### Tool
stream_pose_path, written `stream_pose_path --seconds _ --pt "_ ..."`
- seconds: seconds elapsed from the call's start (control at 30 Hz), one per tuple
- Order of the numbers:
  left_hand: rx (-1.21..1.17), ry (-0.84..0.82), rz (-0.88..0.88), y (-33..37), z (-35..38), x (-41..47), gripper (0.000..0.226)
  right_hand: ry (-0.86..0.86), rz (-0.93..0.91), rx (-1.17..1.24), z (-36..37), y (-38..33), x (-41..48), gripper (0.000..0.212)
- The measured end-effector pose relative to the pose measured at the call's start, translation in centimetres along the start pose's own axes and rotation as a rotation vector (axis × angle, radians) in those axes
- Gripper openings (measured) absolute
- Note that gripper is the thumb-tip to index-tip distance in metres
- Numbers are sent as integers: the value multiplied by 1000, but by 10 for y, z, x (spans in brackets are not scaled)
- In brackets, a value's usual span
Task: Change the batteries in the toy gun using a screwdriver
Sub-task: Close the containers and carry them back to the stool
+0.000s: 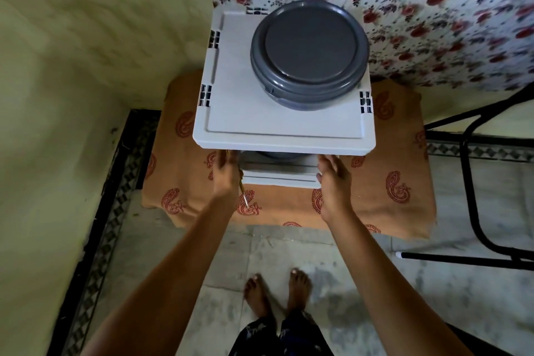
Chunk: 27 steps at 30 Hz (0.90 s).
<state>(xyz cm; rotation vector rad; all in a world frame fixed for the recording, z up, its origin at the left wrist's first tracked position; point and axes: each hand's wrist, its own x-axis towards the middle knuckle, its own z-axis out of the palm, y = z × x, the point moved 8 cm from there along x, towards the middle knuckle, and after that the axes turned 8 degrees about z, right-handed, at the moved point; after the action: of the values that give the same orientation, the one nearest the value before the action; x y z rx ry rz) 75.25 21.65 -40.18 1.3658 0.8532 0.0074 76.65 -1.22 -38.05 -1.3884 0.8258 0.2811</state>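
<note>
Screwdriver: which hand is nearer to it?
Left. The left hand holds the screwdriver; the right hand is across the drawer, at its right edge.

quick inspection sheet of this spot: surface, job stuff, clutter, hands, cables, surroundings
surface: white drawer unit standing on an orange paisley cloth
job's things: screwdriver in the left hand; nothing else seen
clutter: grey lidded container on the unit's top
hands: left hand grips the screwdriver; right hand at the drawer front, fingertips hidden
cables: nothing seen
surroundings: yellow wall, floral cloth, black metal frame, tiled floor
</note>
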Motion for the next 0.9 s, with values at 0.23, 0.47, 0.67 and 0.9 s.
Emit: stream_pose_path --seconds 0.23,0.47,0.67,0.9 --pt "403 -41 350 38 -50 -62 22 -15 -100 -42 -3 -5 -77 20" --pt "679 54 833 171 -87 -126 33 -69 -777 -344 22 -103 -144 29" --pt "479 236 1024 241 -72 -135 14 117 -1154 -834 42 -168 -133 49" --pt "639 166 959 205 5 -76 14 122 -1035 -1283 61 -163 -81 70"
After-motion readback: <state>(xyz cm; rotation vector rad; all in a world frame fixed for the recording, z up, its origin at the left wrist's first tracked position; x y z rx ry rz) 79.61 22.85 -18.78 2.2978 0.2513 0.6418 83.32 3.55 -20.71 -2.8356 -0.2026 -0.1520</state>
